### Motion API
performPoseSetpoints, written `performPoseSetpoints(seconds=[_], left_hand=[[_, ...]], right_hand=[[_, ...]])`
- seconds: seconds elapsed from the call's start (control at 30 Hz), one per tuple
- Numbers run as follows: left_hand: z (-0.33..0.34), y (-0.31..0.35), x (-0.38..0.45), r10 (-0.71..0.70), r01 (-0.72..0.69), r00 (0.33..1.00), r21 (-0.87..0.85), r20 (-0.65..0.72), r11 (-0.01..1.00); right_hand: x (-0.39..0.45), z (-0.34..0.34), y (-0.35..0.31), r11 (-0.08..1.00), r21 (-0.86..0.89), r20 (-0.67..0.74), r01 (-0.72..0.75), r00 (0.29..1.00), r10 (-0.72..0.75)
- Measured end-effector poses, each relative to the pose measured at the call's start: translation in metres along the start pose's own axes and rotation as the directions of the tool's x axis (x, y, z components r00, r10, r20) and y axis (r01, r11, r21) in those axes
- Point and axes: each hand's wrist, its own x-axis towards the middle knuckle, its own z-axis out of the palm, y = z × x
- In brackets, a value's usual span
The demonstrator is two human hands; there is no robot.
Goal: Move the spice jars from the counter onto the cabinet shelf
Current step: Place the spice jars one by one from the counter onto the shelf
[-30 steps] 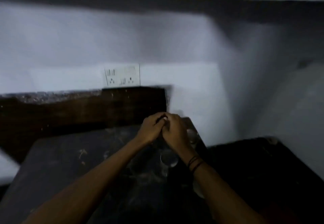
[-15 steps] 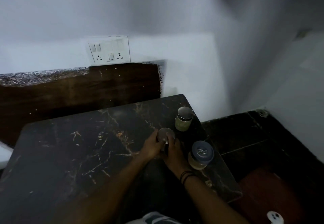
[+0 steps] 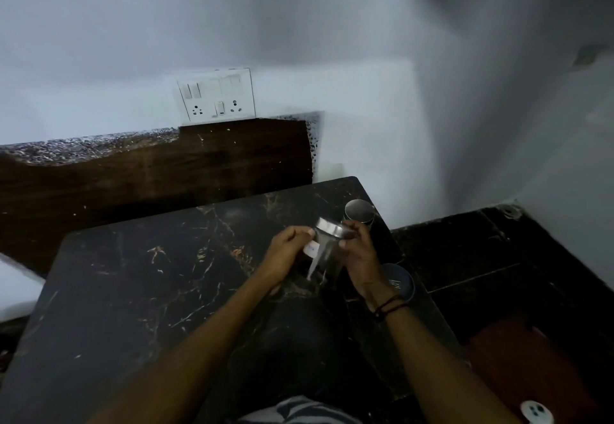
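Holding the steel-lidded spice jar (image 3: 327, 251) tilted above the counter (image 3: 139, 277) between my left hand (image 3: 287, 251) and right hand (image 3: 360, 252), I should level it, keeping both palms clamped before raising it shelfward.

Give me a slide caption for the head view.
Both hands, left and right, hold a steel-lidded jar above the counter.
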Motion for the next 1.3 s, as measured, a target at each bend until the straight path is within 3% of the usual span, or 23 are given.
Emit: performPoseSetpoints(seconds=[0.07,0.17,0.3,0.47,0.63,0.77,0.9,1.07,1.3], left_hand=[[0.001,0.002,-0.004,-0.08,0.088,0.994,-0.114,0.072,0.99],[0.0,-0.001,-0.012,-0.118,0.131,0.99,-0.182,0.081,0.974],[-0.002,-0.007,-0.025,-0.144,0.147,0.989,-0.221,0.031,0.964],[-0.003,0.005,-0.025,-0.085,0.057,0.993,-0.298,-0.08,0.953],[-0.008,0.092,-0.004,0.12,-0.166,0.975,-0.249,-0.188,0.954],[-0.006,0.185,0.003,0.303,-0.338,0.933,-0.181,-0.196,0.924],[-0.002,0.27,0.003,0.469,-0.507,0.851,-0.131,-0.237,0.852],[0.0,0.361,-0.002,0.647,-0.673,0.716,-0.014,-0.261,0.74],[0.003,0.453,-0.005,0.784,-0.781,0.568,0.138,-0.25,0.61]], right_hand=[[0.004,0.006,-0.002,0.984,0.167,0.043,-0.057,0.998,0.05],[0.002,0.012,-0.002,0.961,0.247,0.041,-0.121,0.993,0.114],[-0.01,0.02,0.002,0.973,0.164,-0.003,-0.16,0.987,0.162],[-0.011,0.034,-0.012,0.986,0.064,-0.015,-0.153,0.988,0.154],[0.016,0.069,-0.086,0.996,0.051,0.027,0.073,0.997,-0.074],[0.031,0.1,-0.164,0.954,-0.053,0.104,0.296,0.951,-0.29],[0.041,0.126,-0.241,0.88,-0.091,0.143,0.466,0.881,-0.451],[0.045,0.16,-0.325,0.755,-0.118,0.08,0.645,0.764,-0.64],[0.054,0.197,-0.409,0.625,-0.208,-0.03,0.753,0.633,-0.773]])
